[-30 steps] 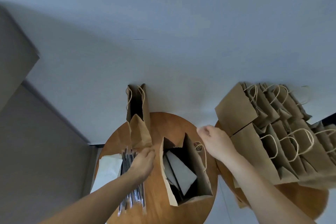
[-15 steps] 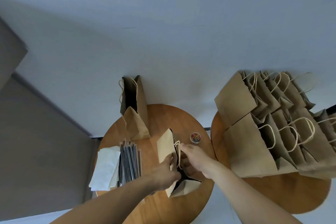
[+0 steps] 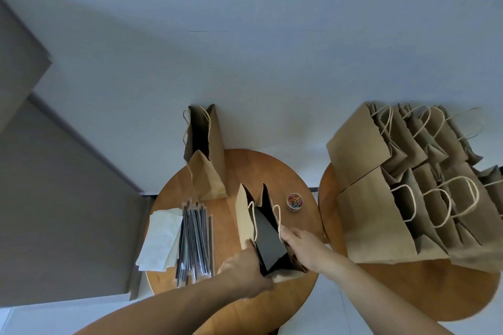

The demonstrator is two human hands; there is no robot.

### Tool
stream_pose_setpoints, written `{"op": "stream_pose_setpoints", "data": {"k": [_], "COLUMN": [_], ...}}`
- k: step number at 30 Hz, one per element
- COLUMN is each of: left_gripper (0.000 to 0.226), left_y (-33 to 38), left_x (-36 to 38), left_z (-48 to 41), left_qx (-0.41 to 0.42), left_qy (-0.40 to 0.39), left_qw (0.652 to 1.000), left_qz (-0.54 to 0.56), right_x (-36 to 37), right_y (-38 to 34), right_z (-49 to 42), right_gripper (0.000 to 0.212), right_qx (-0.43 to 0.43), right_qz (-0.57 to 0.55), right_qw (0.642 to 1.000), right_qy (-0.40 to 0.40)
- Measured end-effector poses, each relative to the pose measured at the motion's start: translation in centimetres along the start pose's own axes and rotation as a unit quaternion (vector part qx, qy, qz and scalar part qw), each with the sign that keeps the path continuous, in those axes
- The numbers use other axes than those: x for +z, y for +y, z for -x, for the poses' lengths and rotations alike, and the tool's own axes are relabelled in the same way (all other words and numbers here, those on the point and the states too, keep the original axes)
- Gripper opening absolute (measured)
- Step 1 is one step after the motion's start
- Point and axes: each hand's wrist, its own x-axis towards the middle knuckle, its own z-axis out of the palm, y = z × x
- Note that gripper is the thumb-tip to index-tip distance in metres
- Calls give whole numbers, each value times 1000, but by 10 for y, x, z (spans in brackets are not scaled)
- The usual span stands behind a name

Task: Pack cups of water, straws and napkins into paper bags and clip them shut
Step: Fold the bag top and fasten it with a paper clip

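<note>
The paper bag (image 3: 244,216) stands open near the middle of the round table (image 3: 261,168), its mouth facing up and its inside too dark to show what it holds. Both hands are on it, one on each side. The left hand (image 3: 246,269) grips the near left wall with the thumb outside on the paper. The right hand (image 3: 300,246) holds the right wall just below a string handle, though its fingertips are hidden by the paper.

The step in hand looks like work on the bag's mouth, either spreading it to fill or drawing it in to close; I cannot tell which. No cup is in view on this table.

If the bag is already full, the next move calls for pressing the two walls flat together, keeping them pinched with one hand, and reaching with the other for a clip. The jar of paper clips (image 3: 294,201) sits just beyond the bag on the right. If it is not full, the straws (image 3: 194,239) and the napkins (image 3: 160,242) lie side by side to the left, near the left hand.

Another bag (image 3: 215,144) stands at the far edge of the table. A crowd of bags (image 3: 375,215) covers the second table (image 3: 402,288) on the right.
</note>
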Motion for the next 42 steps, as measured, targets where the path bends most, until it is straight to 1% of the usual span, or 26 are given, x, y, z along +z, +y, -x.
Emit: {"op": "stream_pose_setpoints", "data": {"k": [1,2,3,4,6,8,10,13,18,19,20,22,23,25,27,30,32,33,34,35,36,37,39,40,41,42], "left_gripper": [62,44,38,37,31,20,20,19,25,26,29,28,25,24,24,29,49,61,68,71,68,62,50,44,36,28], "left_y": [2,2,2,0,-2,-2,0,0,-5,-4,-4,-3,-3,-3,-5,-9,-12,-13,-13,-14,-14,-13,-14,-15,-15,-15], "left_x": [-1,-3,-5,-7,-11,-15,-18,-22,-32,-34,-35,-37,-38,-41,-42,-38,-36,-35,-35,-34,-34,-32,-28,-26,-25,-25], "left_z": [2,4,4,4,3,3,1,1,0,0,0,-1,-1,-2,-5,-9,-11,-12,-13,-13,-13,-14,-17,-19,-21,-22], "left_qx": [5,15,24,34,58,87,100,106,105,105,104,103,106,111,114,100,100,98,93,86,80,74,62,58,58,60], "left_qy": [20,34,42,45,42,34,31,38,57,58,57,52,54,61,63,64,39,9,-21,-35,-31,-13,34,53,66,73], "left_qw": [1000,999,997,995,990,982,977,975,979,980,981,982,981,980,981,990,994,991,983,976,975,981,993,996,996,996], "left_qz": [-17,-39,-62,-84,-122,-165,-188,-192,-166,-158,-152,-152,-155,-153,-143,-77,18,89,158,198,203,176,90,52,24,5], "right_x": [1,2,3,3,2,6,16,29,46,49,52,55,55,56,57,47,41,41,41,42,43,42,32,24,15,6], "right_y": [0,2,6,10,18,21,24,27,40,42,42,42,41,39,38,32,25,22,19,18,17,16,15,15,13,11], "right_z": [2,4,6,8,12,14,10,1,-12,-16,-20,-27,-29,-32,-30,-23,-14,-10,-7,-6,-5,-5,-6,-8,-11,-14], "right_gripper": [63,65,67,68,77,84,76,65,77,74,67,47,41,36,38,39,44,48,51,53,53,48,34,34,38,43], "right_qx": [8,15,11,-10,-65,-108,-143,-159,-132,-130,-135,-152,-158,-183,-221,-275,-285,-288,-291,-294,-297,-298,-303,-304,-304,-309], "right_qz": [-22,-52,-71,-65,9,124,208,221,207,197,182,164,161,168,163,134,97,83,74,68,65,58,37,43,73,124], "right_qw": [1000,998,996,996,995,985,967,955,949,947,943,930,924,909,906,920,940,947,951,952,952,953,952,950,945,929], "right_qy": [-9,-27,-45,-56,-68,-46,25,121,197,218,242,291,310,336,323,245,159,114,77,46,24,11,23,51,98,159]}}
